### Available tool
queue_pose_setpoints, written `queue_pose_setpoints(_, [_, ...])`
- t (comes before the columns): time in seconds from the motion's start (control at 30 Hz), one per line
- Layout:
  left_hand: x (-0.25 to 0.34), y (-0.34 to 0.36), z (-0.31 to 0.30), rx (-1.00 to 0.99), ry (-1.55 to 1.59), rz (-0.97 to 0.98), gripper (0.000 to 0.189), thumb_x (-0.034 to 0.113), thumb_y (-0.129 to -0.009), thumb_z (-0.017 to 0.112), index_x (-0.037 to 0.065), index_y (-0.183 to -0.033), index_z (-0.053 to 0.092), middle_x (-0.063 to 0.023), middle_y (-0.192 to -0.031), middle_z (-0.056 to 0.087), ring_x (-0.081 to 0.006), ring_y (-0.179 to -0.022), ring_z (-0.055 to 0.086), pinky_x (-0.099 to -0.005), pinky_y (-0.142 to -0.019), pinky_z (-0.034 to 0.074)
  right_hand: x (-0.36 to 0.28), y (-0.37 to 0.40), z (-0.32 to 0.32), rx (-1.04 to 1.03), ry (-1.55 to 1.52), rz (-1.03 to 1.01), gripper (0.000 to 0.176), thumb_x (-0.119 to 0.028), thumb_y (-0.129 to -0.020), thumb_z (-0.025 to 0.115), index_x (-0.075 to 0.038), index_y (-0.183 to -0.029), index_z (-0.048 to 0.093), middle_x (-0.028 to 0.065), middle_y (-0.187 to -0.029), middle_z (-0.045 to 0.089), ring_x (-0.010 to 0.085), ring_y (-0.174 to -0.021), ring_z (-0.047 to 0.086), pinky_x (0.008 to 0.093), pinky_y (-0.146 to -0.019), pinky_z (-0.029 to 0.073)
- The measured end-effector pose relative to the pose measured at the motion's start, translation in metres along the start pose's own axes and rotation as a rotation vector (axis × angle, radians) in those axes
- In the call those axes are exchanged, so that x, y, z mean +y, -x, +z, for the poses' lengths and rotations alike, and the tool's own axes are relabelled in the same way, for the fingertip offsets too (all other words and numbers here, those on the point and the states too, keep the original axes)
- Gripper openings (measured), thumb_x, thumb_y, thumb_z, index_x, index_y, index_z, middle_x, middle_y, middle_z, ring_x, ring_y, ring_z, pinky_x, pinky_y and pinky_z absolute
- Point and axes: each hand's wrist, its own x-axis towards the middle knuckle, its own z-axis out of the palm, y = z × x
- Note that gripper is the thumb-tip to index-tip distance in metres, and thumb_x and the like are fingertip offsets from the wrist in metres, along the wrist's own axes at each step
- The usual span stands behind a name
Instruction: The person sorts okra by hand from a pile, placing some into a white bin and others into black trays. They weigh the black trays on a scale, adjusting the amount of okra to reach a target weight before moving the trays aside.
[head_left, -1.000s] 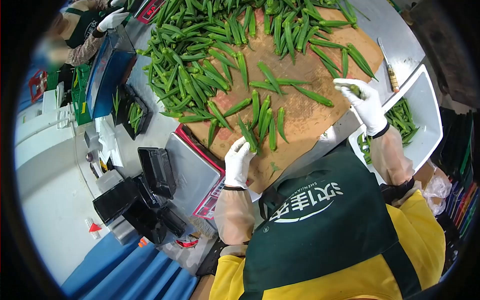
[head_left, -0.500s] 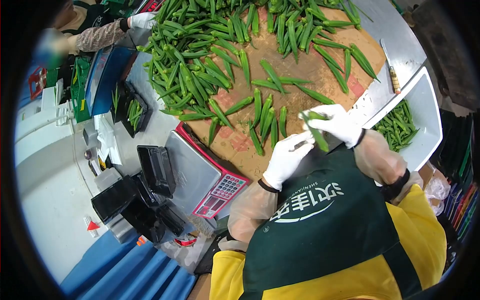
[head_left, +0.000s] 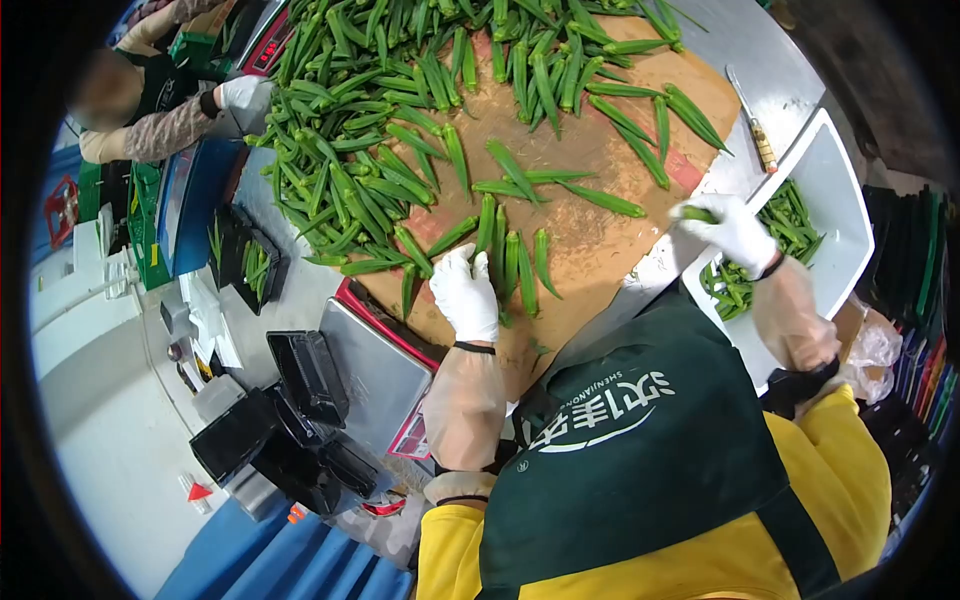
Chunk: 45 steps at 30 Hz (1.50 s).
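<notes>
My right hand, in a white glove, is closed round an okra pod; one green end sticks out past the fingers. It hovers beside the near rim of a white bin that contains more okra. On the left, my gloved left hand reaches in among loose pods, thumb and forefinger apart, fingertips right at the lower end of a slanting okra pod. Several okra pods lie just right of those fingers on the brown cardboard.
A big okra heap covers the table's far left. Beyond the bin's edge lies a knife. A red-framed scale and black trays stand at lower left. Another person's gloved hand rests near the heap.
My hands have parted: the left went left to the loose pods, the right moved right with an okra pod towards the bin. The whole view has shifted slightly.
</notes>
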Motion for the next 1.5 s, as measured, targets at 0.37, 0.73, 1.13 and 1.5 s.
queue_pose_setpoints(0.37, [0.094,0.031,-0.013,0.042,0.479,0.138,0.026,-0.004,-0.078,0.075,0.004,-0.102,0.07,-0.0088,-0.098,0.072,-0.0222,-0.087,0.068,-0.0305,-0.08,0.053,-0.065,-0.05,0.083,-0.098,-0.737,0.101,0.035,-0.017,-0.091,0.066,-0.005,-0.124,0.064,0.0039,-0.097,0.074,0.0024,-0.058,0.05,0.0168,-0.05,0.035])
queue_pose_setpoints(0.73, [-0.017,0.063,-0.033,0.135,0.621,-0.464,0.024,0.0,-0.091,0.064,0.0,-0.115,0.062,-0.0075,-0.103,0.068,-0.0141,-0.093,0.063,-0.0274,-0.086,0.05,0.046,0.049,-0.097,0.112,0.196,0.451,0.019,-0.014,-0.09,0.067,0.002,-0.098,0.072,0.0056,-0.082,0.071,0.0103,-0.052,0.06,0.0231,-0.048,0.047])
queue_pose_setpoints(1.13, [0.021,0.102,0.012,0.033,0.529,-0.415,0.031,0.0,-0.085,0.068,0.005,-0.115,0.064,-0.0064,-0.097,0.064,-0.0165,-0.086,0.061,-0.0293,-0.082,0.049,-0.008,-0.061,0.126,-0.013,0.268,-0.511,0.037,-0.009,-0.083,0.068,-0.02,-0.118,0.067,0.003,-0.118,0.067,0.0248,-0.097,0.067,0.0339,-0.077,0.056])
queue_pose_setpoints(1.5, [-0.032,0.109,-0.005,0.167,0.709,-0.615,0.027,0.0,-0.093,0.061,0.0,-0.12,0.059,-0.0072,-0.11,0.063,-0.0146,-0.098,0.059,-0.0277,-0.089,0.047,0.045,-0.043,0.056,-0.418,0.234,-0.25,0.024,-0.024,-0.077,0.076,-0.013,-0.097,0.071,0.008,-0.084,0.067,0.0253,-0.08,0.066,0.0363,-0.072,0.053])
